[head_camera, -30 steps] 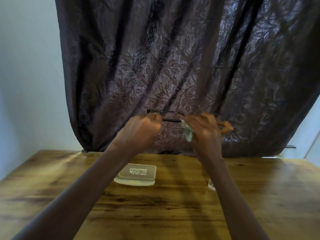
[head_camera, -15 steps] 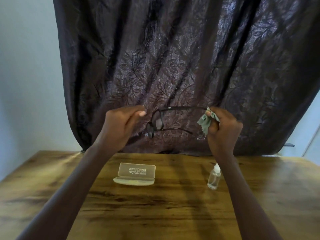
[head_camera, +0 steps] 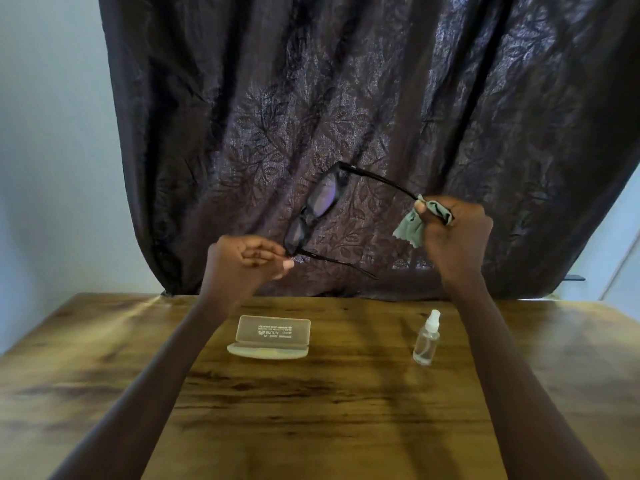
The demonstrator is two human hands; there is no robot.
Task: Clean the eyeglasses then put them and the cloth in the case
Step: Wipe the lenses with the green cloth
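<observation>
Head view: both hands are raised above a wooden table (head_camera: 346, 410), in front of a dark curtain (head_camera: 381, 98). The left hand (head_camera: 246, 259) has its fingers curled in, pinching the lower corner of the glasses (head_camera: 317, 211) where one temple arm joins the frame. The glasses are tilted, lenses running diagonally up to the right, both temple arms unfolded. The right hand (head_camera: 453, 233) is closed around the tip of the upper temple arm, with a green cloth (head_camera: 412, 228) bunched between its fingers and that arm; a corner of the cloth hangs below the thumb. On the table, toward the far edge, the case (head_camera: 270, 339) lies open with its clear lid standing up. A small spray bottle (head_camera: 426, 341) stands upright to the right of the case, well apart from it, near the right forearm.
</observation>
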